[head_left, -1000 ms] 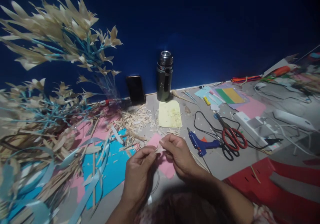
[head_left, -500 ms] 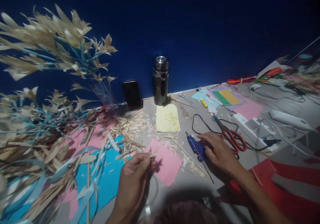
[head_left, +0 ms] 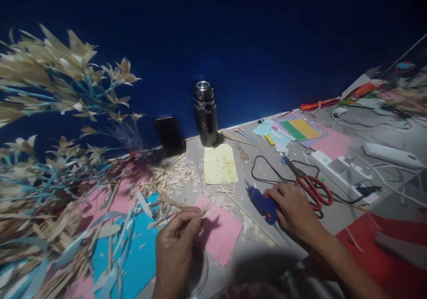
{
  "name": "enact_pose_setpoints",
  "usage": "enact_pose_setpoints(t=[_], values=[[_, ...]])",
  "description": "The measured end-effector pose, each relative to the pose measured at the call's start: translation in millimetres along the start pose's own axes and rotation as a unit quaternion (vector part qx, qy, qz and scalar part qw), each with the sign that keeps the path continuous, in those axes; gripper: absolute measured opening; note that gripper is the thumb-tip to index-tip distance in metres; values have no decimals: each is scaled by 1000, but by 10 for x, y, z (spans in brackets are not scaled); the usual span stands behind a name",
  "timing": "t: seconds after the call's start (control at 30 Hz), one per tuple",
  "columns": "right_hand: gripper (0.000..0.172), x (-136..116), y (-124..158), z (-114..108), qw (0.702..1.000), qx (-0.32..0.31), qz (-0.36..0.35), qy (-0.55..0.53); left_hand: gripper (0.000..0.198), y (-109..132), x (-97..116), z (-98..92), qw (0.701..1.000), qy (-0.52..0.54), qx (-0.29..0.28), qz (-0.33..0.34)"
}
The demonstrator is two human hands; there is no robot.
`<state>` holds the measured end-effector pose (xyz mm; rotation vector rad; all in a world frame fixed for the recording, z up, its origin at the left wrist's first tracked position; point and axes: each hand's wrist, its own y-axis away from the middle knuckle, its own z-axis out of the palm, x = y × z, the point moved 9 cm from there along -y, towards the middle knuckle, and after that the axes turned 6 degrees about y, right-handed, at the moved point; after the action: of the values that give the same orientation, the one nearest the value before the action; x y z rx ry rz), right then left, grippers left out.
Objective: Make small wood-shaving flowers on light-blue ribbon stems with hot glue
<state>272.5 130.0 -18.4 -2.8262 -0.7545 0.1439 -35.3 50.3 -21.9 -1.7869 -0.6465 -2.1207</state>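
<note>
My left hand [head_left: 178, 239] is closed in a pinch on a small pale dried-husk flower [head_left: 205, 213], held above a pink paper square [head_left: 222, 232]. On the right, my right hand [head_left: 295, 208] has its fingers curled round the rear of a blue glue gun [head_left: 262, 203], whose nozzle points up and left. Part of the glue gun's handle is hidden by the fingers. Just beyond my right hand lie red-handled scissors [head_left: 313, 190]. A thin stick [head_left: 251, 219] rests on the table between the pink paper and the glue gun.
A dark thermos [head_left: 207, 121] and a phone [head_left: 170, 135] stand by the blue wall. Yellow paper [head_left: 218, 165] lies in front of the thermos. Husk flowers on blue stems [head_left: 76, 72] fill the left, above husk scraps and ribbons. A white power strip [head_left: 340, 174] and cables are at the right.
My right hand has closed on the glue gun and turned it, so more of its blue body shows. My left hand keeps its pinch on the husk flower. The view has tilted slightly.
</note>
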Motion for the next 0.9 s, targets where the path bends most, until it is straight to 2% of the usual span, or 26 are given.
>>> enact_pose_setpoints(t=[0.1, 0.17, 0.33, 0.47, 0.53, 0.7, 0.9], values=[[42, -55, 12, -186, 991, 84, -40, -92, 18, -3, 45, 42, 1000, -15, -4, 23], [41, -185, 0, -294, 976, 100, -89, -171, 16, 6, 115, 102, 999, -30, -12, 43], [19, -520, -119, -421, 934, 30, -162, -318, 12, 51, 276, 242, 991, -59, -51, 107], [33, -623, -155, -423, 909, -27, -180, -376, 12, 93, 291, 244, 982, -70, -76, 156], [34, -653, -155, -427, 900, -41, -190, -390, 11, 110, 295, 238, 978, -78, -82, 177], [33, -715, -159, -402, 897, -59, -218, -380, 13, 140, 327, 287, 967, -100, -100, 212], [34, -709, -154, -328, 897, -84, -207, -381, 14, 149, 317, 313, 968, -89, -110, 209]])
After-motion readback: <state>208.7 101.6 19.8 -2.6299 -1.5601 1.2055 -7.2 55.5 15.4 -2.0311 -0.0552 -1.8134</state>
